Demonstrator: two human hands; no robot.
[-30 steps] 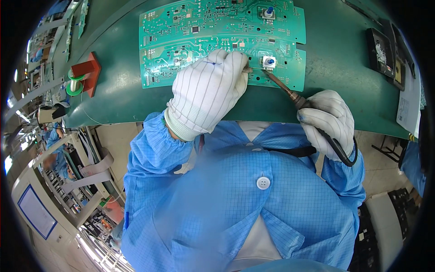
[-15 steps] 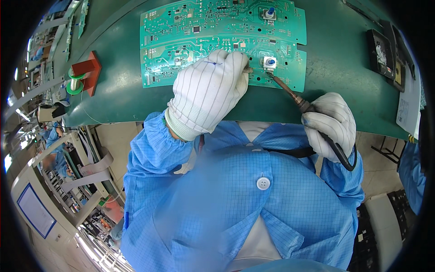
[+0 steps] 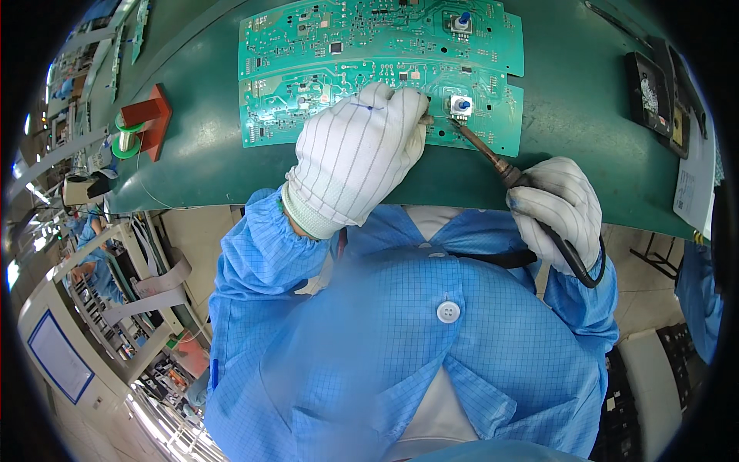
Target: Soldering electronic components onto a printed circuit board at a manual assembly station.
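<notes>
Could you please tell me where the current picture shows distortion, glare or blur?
Head view: fisheye distortion bows the boards and the bench's front edge, with black corners; head view: soft sheen on the bench beside the boards; head view: a smooth blurred patch on the blue coat, while its button looks fairly crisp.

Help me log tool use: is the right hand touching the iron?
Touching. The head view shows the gloved right hand closed around the iron, its front end and cable emerging from the grip.
</notes>
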